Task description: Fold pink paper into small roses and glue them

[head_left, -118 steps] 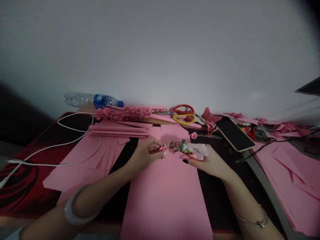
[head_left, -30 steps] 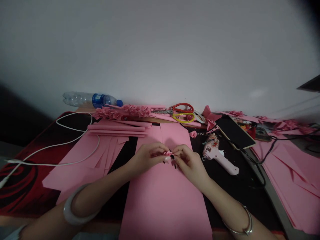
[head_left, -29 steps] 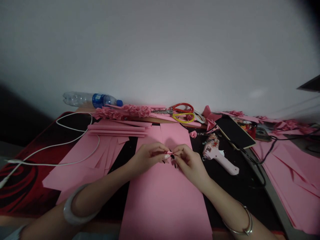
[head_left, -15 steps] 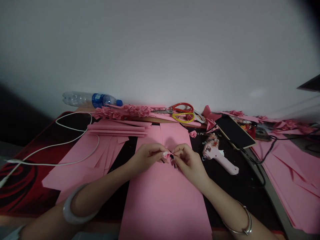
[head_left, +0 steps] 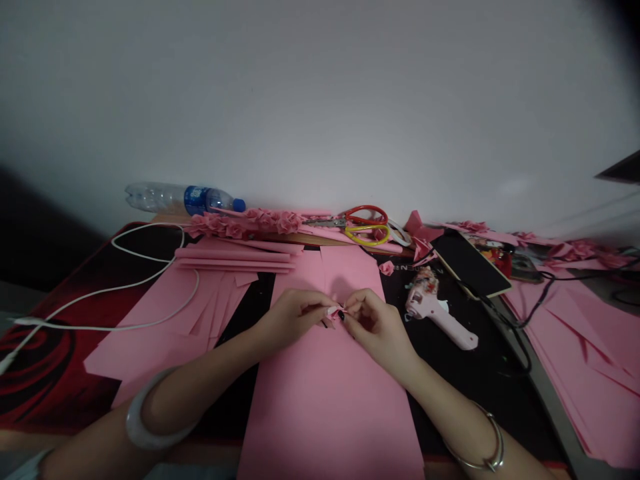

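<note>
Between the fingertips of both hands is a small pink paper flower (head_left: pixel 335 313), largely covered by the fingers. My left hand (head_left: pixel 296 316) pinches it from the left, and my right hand (head_left: pixel 375 325) grips its right side with thumb and forefinger. Beneath the hands lies a long pink paper sheet (head_left: pixel 330 407). Another small pink paper rose (head_left: pixel 387 268) rests just beyond my right hand. A pale pink glue gun (head_left: pixel 440 313) lies on the dark mat to the right.
Scissors (head_left: pixel 367 227) with red and yellow handles lie at the back beside paper roses (head_left: pixel 273 221). A plastic bottle (head_left: pixel 185 199) lies by the wall. Rolled paper (head_left: pixel 235 260), a white cable (head_left: pixel 115 327), a dark phone-like slab (head_left: pixel 470 263) and paper stacks (head_left: pixel 595 373) surround the work area.
My right fingers have shifted slightly left and closed in on the paper flower, which now shows less. My left hand has barely moved.
</note>
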Demonstrator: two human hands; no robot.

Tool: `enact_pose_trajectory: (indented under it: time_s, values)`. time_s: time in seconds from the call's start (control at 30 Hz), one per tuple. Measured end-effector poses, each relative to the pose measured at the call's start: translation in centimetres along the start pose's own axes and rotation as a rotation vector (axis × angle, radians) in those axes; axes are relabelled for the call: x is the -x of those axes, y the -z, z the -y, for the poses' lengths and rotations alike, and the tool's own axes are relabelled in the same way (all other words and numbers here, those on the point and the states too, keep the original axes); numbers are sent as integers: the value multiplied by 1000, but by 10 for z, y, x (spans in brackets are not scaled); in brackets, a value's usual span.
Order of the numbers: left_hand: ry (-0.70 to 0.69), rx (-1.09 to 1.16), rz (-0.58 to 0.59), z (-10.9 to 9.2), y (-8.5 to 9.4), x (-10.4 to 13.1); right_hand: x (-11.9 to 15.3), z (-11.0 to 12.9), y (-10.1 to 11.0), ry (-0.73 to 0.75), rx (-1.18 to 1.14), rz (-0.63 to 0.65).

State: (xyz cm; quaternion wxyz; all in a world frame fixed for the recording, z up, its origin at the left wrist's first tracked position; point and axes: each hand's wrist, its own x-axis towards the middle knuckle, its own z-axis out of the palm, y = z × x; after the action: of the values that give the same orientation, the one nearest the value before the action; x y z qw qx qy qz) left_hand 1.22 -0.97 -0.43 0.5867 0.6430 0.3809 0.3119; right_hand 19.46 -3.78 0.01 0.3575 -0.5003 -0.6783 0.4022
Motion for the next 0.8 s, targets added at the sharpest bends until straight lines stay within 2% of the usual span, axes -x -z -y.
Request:
enact_pose_trajectory:
  time_s: [0.5, 0.67, 0.8]
  values:
    - [-82, -142, 34, 2, 1, 0, -2, 1, 0, 8, 9, 9]
    - [-45, -99, 37, 3, -1, 1, -3, 2, 0, -32, -34, 23]
    - [-12, -5, -2, 4, -2, 0, -4, 3, -1, -104, -173, 19]
